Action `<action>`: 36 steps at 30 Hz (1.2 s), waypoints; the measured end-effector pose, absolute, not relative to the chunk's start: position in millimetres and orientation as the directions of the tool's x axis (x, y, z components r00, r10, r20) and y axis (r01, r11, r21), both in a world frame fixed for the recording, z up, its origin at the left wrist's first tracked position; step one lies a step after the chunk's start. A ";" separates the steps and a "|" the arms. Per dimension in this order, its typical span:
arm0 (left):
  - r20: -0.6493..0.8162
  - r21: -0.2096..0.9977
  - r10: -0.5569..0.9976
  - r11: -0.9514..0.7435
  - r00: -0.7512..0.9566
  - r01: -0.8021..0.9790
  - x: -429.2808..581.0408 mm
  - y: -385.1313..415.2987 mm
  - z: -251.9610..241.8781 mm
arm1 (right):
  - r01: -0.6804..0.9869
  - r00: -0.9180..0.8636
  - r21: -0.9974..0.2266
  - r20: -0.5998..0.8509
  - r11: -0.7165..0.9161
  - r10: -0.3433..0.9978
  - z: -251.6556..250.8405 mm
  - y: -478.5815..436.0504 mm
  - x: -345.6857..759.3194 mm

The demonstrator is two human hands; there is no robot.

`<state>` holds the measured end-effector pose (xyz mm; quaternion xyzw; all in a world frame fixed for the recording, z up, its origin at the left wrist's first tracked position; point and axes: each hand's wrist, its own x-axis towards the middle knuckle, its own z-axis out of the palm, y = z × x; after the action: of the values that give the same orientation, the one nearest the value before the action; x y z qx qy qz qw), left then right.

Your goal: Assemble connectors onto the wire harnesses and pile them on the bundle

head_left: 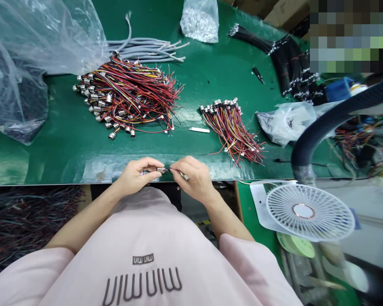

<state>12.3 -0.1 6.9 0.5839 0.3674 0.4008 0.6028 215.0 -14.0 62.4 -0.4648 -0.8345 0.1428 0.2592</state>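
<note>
My left hand (136, 174) is closed in a pinch on a small metal connector (161, 170) at the near edge of the green table (67, 140). My right hand (193, 176) is closed too, pinching the thin wires that come out of that connector. The two hands almost touch. A big heap of red, yellow and black wired connectors (127, 95) lies beyond my left hand. A smaller sorted bundle of the same parts (232, 127) lies beyond my right hand.
Clear plastic bags (28, 55) cover the table's left. Grey cables (147, 46), a bag of small parts (200, 19) and black cables (287, 59) lie at the back. A white strip (199, 130) is mid-table. A white fan (309, 210) and black hose (325, 123) stand right.
</note>
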 end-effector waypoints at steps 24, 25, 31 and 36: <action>-0.166 0.952 0.904 0.251 0.393 -0.176 13.8 5.2 15.9 | 0.544 -0.476 -0.666 0.256 0.510 0.841 61.8 -3.4 212.5; -0.162 0.952 0.910 0.246 0.383 -0.182 13.6 5.6 15.7 | 0.500 -0.472 -0.742 0.198 0.446 0.859 62.2 -3.1 213.4; -0.167 0.951 0.914 0.248 0.369 -0.185 12.8 6.7 14.6 | 0.409 -0.475 -0.854 0.101 0.321 0.874 63.2 -4.8 216.6; -0.166 0.949 0.907 0.253 0.388 -0.186 11.2 7.1 15.1 | 0.448 -0.483 -0.731 0.286 0.514 0.828 60.5 -7.1 215.3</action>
<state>11.2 7.1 15.1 0.4658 0.3867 0.3956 0.6906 215.3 -7.1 60.5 -0.3944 -0.8089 0.2957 0.3206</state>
